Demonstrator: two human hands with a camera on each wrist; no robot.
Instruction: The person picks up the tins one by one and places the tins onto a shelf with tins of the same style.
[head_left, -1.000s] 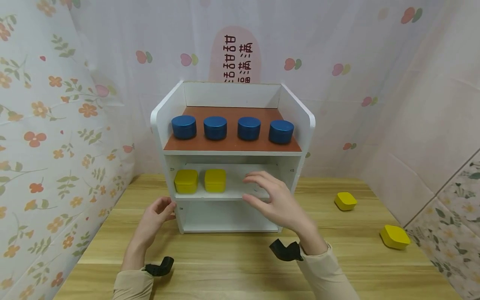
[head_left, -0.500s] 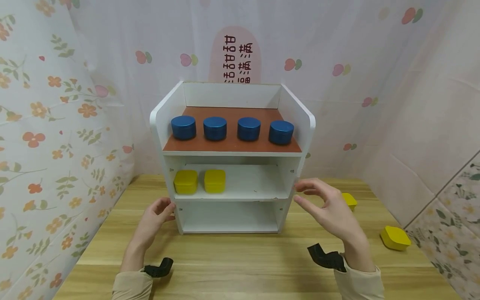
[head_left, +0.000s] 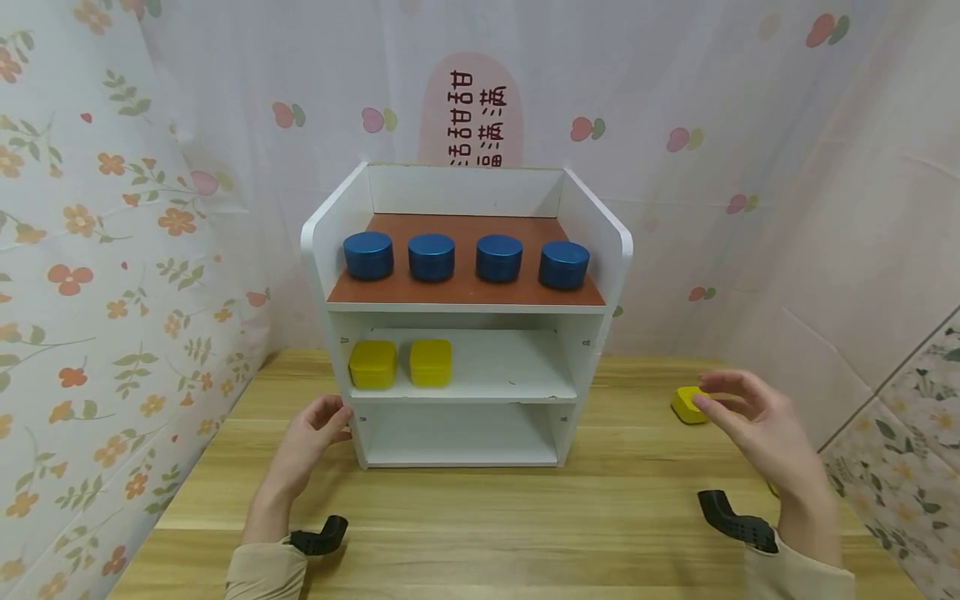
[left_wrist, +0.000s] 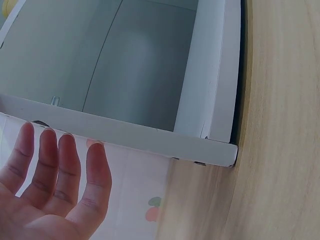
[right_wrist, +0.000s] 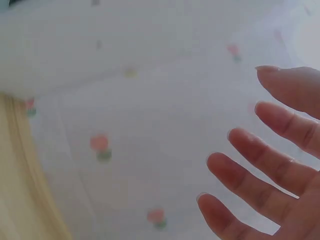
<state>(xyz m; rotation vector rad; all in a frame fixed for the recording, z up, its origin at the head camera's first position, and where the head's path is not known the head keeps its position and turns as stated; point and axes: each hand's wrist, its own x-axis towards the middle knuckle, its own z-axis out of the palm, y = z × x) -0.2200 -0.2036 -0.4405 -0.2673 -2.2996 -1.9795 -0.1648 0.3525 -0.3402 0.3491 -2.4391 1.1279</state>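
Observation:
A white shelf unit [head_left: 461, 308] stands on the table. My left hand [head_left: 309, 437] is at its lower left side; in the left wrist view the fingertips [left_wrist: 97, 155] touch or nearly touch the board edge, fingers loosely bent. My right hand [head_left: 765, 425] hovers over the table at the right, empty, its fingers spread in the right wrist view. Just beyond its fingertips a yellow box [head_left: 684, 406] with rounded corners lies on the table, partly covered by the hand. Two similar boxes, a left one [head_left: 372, 364] and a right one [head_left: 431, 362], sit on the middle shelf.
Several round blue tins [head_left: 431, 257] stand in a row on the brown top board [head_left: 465, 290]. The wooden table [head_left: 480, 533] extends in front and to the right. A patterned curtain [head_left: 675, 208] hangs behind. A black strap mount [head_left: 738, 521] is on each wrist.
My right hand has moved from in front of the middle shelf rightward to the yellow box on the table, and now covers the other box nearer the front. The left hand stays put.

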